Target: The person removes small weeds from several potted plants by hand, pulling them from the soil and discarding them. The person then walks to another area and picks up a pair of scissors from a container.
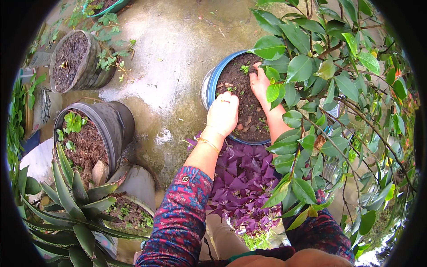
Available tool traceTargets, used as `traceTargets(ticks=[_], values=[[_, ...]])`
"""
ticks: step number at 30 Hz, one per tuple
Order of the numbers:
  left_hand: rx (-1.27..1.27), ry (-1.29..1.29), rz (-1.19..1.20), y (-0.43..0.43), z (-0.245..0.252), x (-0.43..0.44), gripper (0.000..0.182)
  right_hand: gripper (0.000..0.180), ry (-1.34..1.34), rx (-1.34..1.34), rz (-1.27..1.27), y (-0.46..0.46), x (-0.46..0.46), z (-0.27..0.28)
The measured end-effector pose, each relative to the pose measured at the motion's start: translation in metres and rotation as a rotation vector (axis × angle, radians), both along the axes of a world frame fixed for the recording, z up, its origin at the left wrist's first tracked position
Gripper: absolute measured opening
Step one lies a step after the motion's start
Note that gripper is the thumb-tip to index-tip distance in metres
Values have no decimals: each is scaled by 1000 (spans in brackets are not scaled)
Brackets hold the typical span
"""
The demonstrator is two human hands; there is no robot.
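A round blue-rimmed pot of dark soil stands before me, with small green seedlings growing in it. My left hand, with a ring and a bangle, is over the left part of the soil. Its fingers are bent together beside a small green plant; whether they pinch it cannot be told. My right hand rests on the soil near the far right rim, fingers spread apart and fingertips at the dirt. Leaves of a shrub partly cover the right forearm.
Purple-leaved oxalis grows just below the pot. A leafy shrub hangs over the right side. At left stand a black pot, a grey pot and a spiky aloe-like plant. The concrete floor is wet.
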State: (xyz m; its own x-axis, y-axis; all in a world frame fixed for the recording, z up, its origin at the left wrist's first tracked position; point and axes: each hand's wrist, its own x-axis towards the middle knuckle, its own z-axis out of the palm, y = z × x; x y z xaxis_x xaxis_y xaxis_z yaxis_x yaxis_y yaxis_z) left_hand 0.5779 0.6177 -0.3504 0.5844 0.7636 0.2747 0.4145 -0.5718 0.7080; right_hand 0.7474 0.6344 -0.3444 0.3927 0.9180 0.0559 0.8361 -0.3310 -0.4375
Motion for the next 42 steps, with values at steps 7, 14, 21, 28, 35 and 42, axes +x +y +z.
traceTargets(ticks=[7, 14, 21, 28, 35, 42], values=[[-22, 36, -8, -2, 0, 1, 17, 21, -111, 173, 208, -10, 10, -44], [-4, 1, -3, 0, 1, -1, 15, 27, 145, 158, 21, -18, 32, -40], [0, -38, 6, -1, -1, 0, 13, 34, -13, 9, 128, 9, -16, 2], [-22, -25, 16, -1, -1, -1, 12, 20, -47, 74, -7, 11, -1, -17], [-45, 21, -1, -1, -1, -3, 13, 27, -227, 147, 67, 14, 32, -47], [-25, -53, 31, -1, -1, -1, 13, 27, -51, 185, -46, -2, 15, -40]])
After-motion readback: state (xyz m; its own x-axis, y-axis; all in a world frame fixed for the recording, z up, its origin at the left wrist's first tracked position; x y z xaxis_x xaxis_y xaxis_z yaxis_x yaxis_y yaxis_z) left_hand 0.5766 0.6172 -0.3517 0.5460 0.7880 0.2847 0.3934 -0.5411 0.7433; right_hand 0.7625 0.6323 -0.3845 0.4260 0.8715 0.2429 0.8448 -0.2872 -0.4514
